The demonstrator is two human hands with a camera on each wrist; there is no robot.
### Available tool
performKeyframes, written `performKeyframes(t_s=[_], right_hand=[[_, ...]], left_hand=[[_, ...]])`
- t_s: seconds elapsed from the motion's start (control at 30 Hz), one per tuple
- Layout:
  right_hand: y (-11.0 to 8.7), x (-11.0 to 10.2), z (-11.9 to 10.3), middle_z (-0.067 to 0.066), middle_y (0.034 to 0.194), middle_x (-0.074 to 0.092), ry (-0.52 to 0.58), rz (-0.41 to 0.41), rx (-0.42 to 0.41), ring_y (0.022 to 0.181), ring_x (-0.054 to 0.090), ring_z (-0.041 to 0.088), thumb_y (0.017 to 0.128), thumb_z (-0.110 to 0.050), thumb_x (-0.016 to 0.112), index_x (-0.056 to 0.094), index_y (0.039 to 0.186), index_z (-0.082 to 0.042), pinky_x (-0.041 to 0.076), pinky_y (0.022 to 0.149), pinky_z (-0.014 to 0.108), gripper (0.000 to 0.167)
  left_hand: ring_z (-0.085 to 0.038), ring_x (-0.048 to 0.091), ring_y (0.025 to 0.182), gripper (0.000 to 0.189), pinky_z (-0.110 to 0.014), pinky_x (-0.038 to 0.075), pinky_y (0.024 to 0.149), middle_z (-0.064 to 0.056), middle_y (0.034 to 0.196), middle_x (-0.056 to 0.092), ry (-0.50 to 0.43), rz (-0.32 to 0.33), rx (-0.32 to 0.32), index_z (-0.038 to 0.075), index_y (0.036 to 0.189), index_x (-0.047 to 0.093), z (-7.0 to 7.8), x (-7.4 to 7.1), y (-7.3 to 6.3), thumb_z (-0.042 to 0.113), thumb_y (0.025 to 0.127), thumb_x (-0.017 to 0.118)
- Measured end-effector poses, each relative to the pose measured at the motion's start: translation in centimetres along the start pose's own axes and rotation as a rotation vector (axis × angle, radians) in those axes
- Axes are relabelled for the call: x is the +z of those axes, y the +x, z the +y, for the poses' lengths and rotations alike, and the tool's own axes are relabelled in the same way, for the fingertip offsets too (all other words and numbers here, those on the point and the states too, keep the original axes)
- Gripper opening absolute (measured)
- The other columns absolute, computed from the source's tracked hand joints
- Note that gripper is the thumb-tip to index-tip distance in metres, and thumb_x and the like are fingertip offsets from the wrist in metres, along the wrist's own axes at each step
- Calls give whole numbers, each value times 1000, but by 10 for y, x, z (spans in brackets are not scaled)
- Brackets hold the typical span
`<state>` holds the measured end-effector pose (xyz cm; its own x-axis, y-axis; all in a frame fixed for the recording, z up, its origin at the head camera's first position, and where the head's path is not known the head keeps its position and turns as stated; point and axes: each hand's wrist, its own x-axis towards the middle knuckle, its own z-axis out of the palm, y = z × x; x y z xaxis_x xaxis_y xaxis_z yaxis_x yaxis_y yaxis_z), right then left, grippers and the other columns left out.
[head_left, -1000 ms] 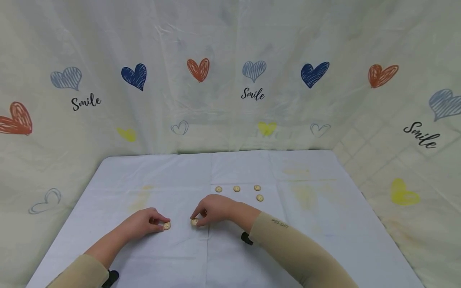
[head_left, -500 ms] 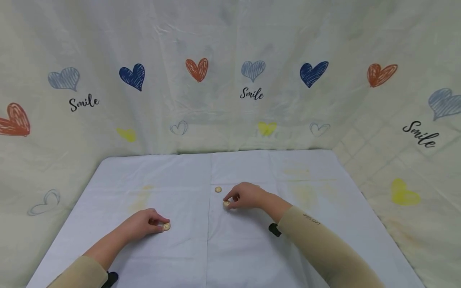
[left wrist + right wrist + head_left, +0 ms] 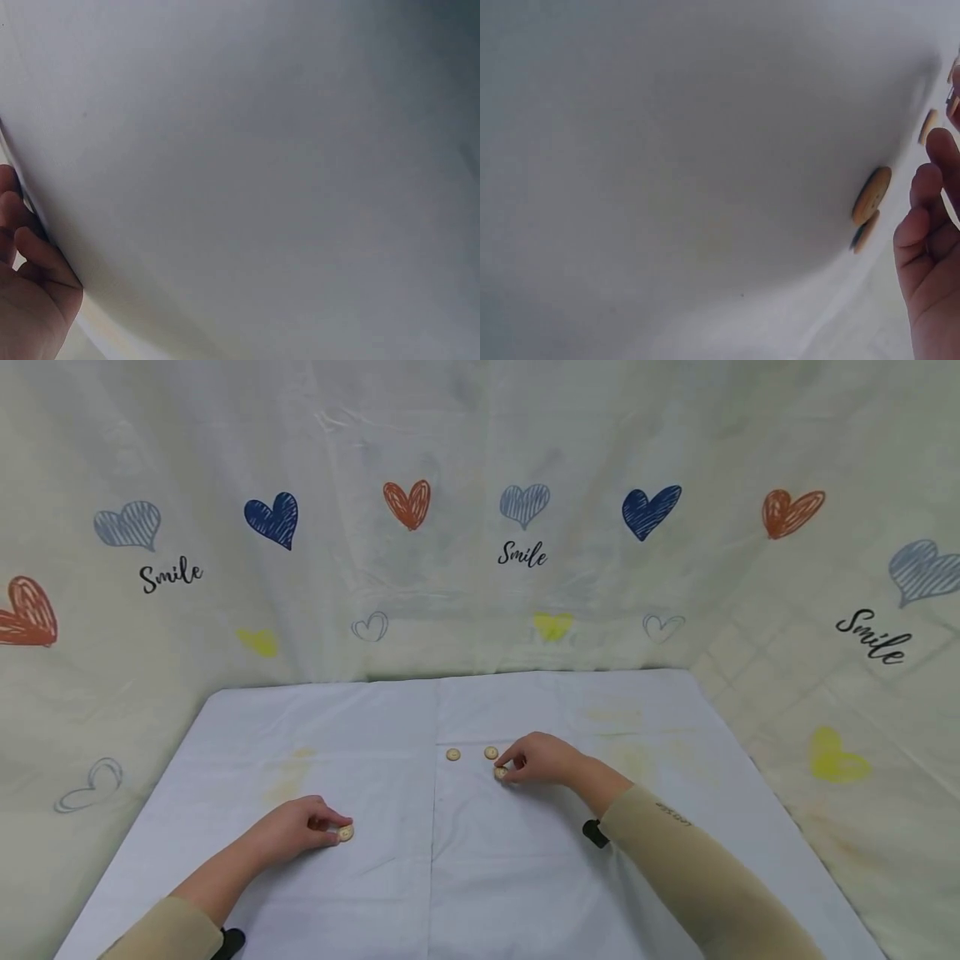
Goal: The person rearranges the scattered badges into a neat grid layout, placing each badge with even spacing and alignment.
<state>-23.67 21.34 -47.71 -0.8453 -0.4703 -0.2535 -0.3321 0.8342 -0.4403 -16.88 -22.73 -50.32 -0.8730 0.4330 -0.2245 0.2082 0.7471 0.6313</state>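
In the head view my left hand pinches a small round wooden button between thumb and fingertips, low over the left part of the white cloth. Right of the middle, my right hand pinches another button by its edge. A loose button lies just behind the held one, and a second loose button is to its left. The right wrist view shows two more buttons near my curled fingers, a larger-looking button and a partly covered button; the hand hides these in the head view.
A white-covered table fills the work area, with faint yellow stains. Behind it hangs a pale curtain printed with hearts and the word Smile. A dark wrist strap shows under the right sleeve.
My right hand has carried its button from near the left hand to the right and away from me, beside the loose buttons. The left hand stays in place with its button.
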Motion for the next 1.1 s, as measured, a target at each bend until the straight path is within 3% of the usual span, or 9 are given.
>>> performKeyframes(t_s=[0.33, 0.7, 1.1], right_hand=[[9, 7, -2, -13, 73, 58, -105, -6, 1, 70, 51, 6, 88, -35, 75, 77, 111, -33, 43, 69, 28, 23], [12, 8, -15, -13, 75, 58, -169, -17, 30, 73, 51, 6, 87, -38, 76, 77, 113, -33, 42, 69, 28, 26], [3, 3, -6, -10, 78, 59, -33, 25, 71, 76, 53, 10, 86, -40, 78, 76, 114, -35, 43, 72, 30, 29]], left_hand=[[-7, 46, 73, 25, -25, 39, 65, 10, 87, 60, 3, 5, 17, 24, 109, 78, 2, 1, 1, 25, 84, 80], [-9, 45, 73, 25, -26, 39, 65, 8, 87, 59, -2, 3, -12, 25, 109, 78, -1, 0, 1, 25, 84, 80], [-9, 46, 74, 25, -26, 40, 66, 9, 88, 60, 1, 6, -8, 24, 108, 79, -1, 1, 1, 23, 83, 80]])
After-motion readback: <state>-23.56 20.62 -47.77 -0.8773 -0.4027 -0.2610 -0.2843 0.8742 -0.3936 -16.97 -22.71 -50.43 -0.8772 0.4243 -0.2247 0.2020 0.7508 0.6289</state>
